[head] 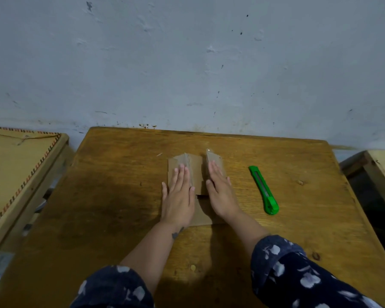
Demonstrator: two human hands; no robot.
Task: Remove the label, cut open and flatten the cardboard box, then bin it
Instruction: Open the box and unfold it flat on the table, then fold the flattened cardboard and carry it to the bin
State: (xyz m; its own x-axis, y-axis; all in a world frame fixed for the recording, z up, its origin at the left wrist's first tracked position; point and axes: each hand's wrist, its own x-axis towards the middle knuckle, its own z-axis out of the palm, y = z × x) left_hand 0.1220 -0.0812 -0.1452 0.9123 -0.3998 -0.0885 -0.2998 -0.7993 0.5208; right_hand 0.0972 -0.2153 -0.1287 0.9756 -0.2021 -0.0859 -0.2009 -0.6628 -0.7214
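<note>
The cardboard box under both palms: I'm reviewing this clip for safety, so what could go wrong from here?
1. The cardboard box is not fully flat: creased flaps stand up by the fingertips of the left hand and right hand, so it may spring back once released.
2. The green utility knife lies loose on the table beside the right hand; a sideways sweep could knock it. Whether its blade is out, I cannot tell.

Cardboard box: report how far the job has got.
Done: the cardboard box lies cut open on the table, green cutter set aside. In hand: left hand and right hand press it flat. Left: binning; no bin in view.
</note>
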